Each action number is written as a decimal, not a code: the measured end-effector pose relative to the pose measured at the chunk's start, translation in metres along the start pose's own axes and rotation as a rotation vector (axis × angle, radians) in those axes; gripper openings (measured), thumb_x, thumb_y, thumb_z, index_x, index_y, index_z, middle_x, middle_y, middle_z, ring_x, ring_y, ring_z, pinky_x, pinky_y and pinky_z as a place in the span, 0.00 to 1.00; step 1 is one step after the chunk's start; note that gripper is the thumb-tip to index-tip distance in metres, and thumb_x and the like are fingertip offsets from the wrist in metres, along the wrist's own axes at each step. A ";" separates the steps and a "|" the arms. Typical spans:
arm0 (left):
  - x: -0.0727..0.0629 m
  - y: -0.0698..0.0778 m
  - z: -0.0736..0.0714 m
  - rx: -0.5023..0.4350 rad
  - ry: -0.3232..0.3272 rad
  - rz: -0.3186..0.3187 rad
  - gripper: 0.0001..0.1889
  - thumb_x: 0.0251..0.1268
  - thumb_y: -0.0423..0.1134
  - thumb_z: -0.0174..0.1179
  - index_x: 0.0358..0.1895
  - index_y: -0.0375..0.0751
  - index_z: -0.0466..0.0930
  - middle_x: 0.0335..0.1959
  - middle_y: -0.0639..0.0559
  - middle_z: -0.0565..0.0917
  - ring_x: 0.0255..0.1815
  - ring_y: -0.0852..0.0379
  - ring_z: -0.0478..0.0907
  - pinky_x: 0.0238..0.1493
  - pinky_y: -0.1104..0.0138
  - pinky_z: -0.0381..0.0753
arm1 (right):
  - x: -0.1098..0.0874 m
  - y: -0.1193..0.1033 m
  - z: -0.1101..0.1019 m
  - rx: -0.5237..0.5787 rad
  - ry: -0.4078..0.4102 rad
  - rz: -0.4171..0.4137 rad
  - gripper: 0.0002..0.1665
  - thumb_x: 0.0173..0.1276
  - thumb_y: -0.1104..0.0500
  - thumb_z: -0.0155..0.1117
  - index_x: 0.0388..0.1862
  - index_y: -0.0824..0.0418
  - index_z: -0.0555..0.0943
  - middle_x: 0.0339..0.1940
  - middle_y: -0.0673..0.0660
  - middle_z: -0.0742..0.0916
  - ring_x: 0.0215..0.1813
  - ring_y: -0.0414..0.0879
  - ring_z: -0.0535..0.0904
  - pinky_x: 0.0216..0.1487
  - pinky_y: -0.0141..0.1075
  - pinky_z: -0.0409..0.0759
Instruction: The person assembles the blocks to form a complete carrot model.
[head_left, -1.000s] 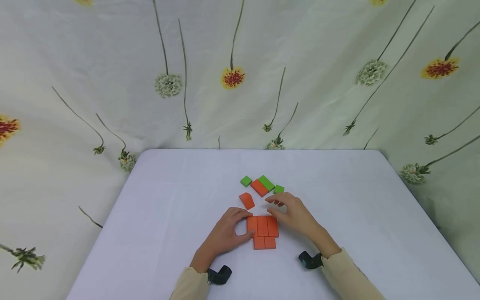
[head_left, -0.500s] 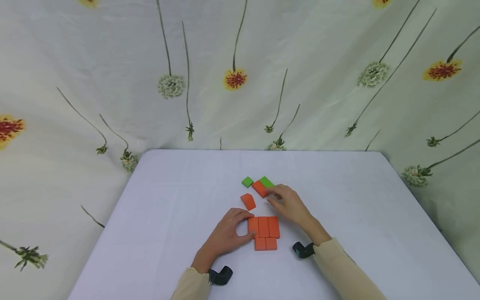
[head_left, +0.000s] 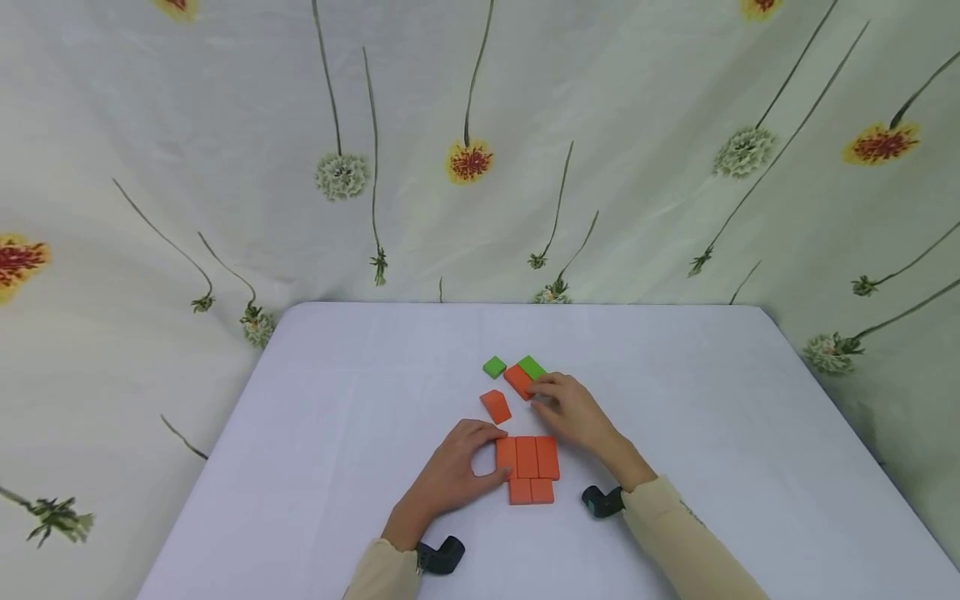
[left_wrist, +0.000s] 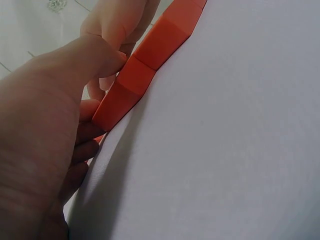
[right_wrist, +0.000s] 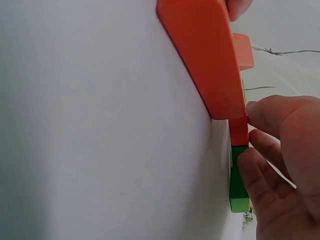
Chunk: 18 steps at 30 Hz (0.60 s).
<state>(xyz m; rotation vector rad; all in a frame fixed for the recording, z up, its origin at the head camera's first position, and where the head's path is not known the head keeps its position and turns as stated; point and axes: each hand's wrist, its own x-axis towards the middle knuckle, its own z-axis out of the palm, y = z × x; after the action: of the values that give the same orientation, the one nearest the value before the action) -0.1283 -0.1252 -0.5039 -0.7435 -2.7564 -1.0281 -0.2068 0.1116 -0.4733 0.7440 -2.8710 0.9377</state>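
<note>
In the head view, several orange blocks form a flat group [head_left: 537, 467], a row of longer ones behind a row of shorter ones. My left hand [head_left: 452, 468] holds the leftmost block [head_left: 506, 452] between thumb and fingers at its two ends; the left wrist view shows the thumb [left_wrist: 107, 57] against the orange. My right hand [head_left: 572, 411] reaches behind the group, fingertips right at a loose orange block [head_left: 517, 378], thumb apart from them. Against that block lies a long green block [head_left: 531, 365], partly covered by the right hand.
A small green block [head_left: 494, 367] lies left of the long green one. An orange block with a slanted corner [head_left: 496, 406] sits between the group and the loose blocks. All rest on a white table [head_left: 360, 375] before a flower-print cloth [head_left: 600, 100].
My right hand has moved slightly left and away from me, over the small right-hand green block, which is now hidden, to the loose orange block. My left hand has kept its place.
</note>
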 end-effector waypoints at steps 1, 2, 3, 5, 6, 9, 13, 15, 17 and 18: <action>0.000 -0.001 0.000 0.002 0.000 0.001 0.24 0.62 0.49 0.73 0.60 0.48 0.82 0.57 0.55 0.81 0.61 0.57 0.75 0.64 0.59 0.81 | 0.000 0.000 0.000 -0.001 0.005 -0.005 0.16 0.70 0.62 0.70 0.57 0.59 0.87 0.56 0.58 0.86 0.56 0.52 0.81 0.55 0.44 0.86; 0.000 -0.001 0.000 0.006 -0.002 0.001 0.24 0.62 0.49 0.73 0.60 0.48 0.82 0.57 0.55 0.81 0.61 0.57 0.75 0.64 0.59 0.81 | 0.001 -0.001 0.000 -0.006 0.008 -0.009 0.15 0.70 0.62 0.70 0.55 0.59 0.88 0.55 0.58 0.86 0.56 0.52 0.82 0.55 0.44 0.86; 0.000 -0.001 0.000 0.008 -0.005 0.002 0.24 0.62 0.50 0.73 0.60 0.48 0.82 0.57 0.55 0.81 0.61 0.57 0.75 0.64 0.60 0.81 | 0.001 -0.001 0.000 -0.006 0.014 -0.014 0.14 0.69 0.63 0.71 0.53 0.59 0.88 0.54 0.57 0.86 0.55 0.52 0.82 0.54 0.43 0.86; 0.001 -0.001 0.000 0.009 -0.009 0.002 0.24 0.62 0.49 0.73 0.60 0.48 0.82 0.57 0.55 0.81 0.62 0.57 0.75 0.64 0.60 0.80 | 0.001 -0.002 -0.001 -0.010 0.021 -0.014 0.13 0.68 0.63 0.72 0.51 0.59 0.88 0.52 0.57 0.86 0.54 0.51 0.82 0.54 0.43 0.86; 0.002 -0.001 -0.001 0.005 -0.008 0.003 0.24 0.62 0.49 0.73 0.60 0.48 0.82 0.57 0.55 0.81 0.61 0.57 0.75 0.64 0.60 0.80 | 0.000 -0.002 -0.001 -0.013 0.026 -0.013 0.12 0.68 0.63 0.72 0.50 0.59 0.88 0.52 0.56 0.86 0.54 0.50 0.82 0.53 0.42 0.86; 0.003 0.000 -0.002 -0.001 0.000 0.010 0.24 0.62 0.48 0.73 0.60 0.48 0.82 0.57 0.54 0.81 0.61 0.57 0.75 0.64 0.60 0.80 | 0.001 -0.004 -0.003 -0.023 0.033 0.002 0.10 0.67 0.62 0.73 0.47 0.57 0.88 0.50 0.54 0.86 0.53 0.49 0.82 0.53 0.41 0.86; 0.003 0.001 -0.003 -0.003 -0.002 0.005 0.24 0.62 0.49 0.73 0.60 0.48 0.82 0.57 0.55 0.81 0.62 0.57 0.75 0.65 0.59 0.80 | 0.000 -0.006 -0.003 -0.045 0.029 0.038 0.09 0.66 0.60 0.75 0.45 0.55 0.88 0.49 0.52 0.86 0.50 0.47 0.82 0.54 0.41 0.85; 0.002 0.001 -0.002 0.000 -0.006 -0.001 0.23 0.63 0.49 0.73 0.60 0.48 0.82 0.57 0.55 0.81 0.62 0.57 0.75 0.65 0.59 0.80 | -0.001 -0.007 -0.002 -0.048 0.020 0.056 0.09 0.65 0.59 0.76 0.44 0.54 0.88 0.48 0.52 0.86 0.50 0.46 0.82 0.55 0.41 0.85; 0.001 0.000 -0.001 -0.001 -0.008 -0.007 0.23 0.63 0.50 0.72 0.60 0.49 0.82 0.57 0.55 0.81 0.61 0.58 0.75 0.64 0.59 0.81 | -0.001 -0.007 -0.001 -0.044 0.017 0.066 0.09 0.65 0.59 0.77 0.43 0.54 0.88 0.47 0.51 0.86 0.50 0.46 0.83 0.56 0.41 0.85; 0.000 0.000 -0.001 0.002 -0.005 -0.003 0.23 0.63 0.50 0.72 0.60 0.48 0.82 0.57 0.55 0.81 0.61 0.57 0.75 0.64 0.59 0.81 | -0.001 -0.007 -0.001 -0.044 0.017 0.069 0.09 0.65 0.59 0.77 0.43 0.54 0.87 0.47 0.51 0.86 0.51 0.46 0.83 0.57 0.41 0.85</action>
<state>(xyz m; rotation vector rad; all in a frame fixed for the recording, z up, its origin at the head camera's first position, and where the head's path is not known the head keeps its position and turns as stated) -0.1285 -0.1258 -0.5033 -0.7429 -2.7624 -1.0258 -0.2027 0.1080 -0.4690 0.6344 -2.9091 0.8806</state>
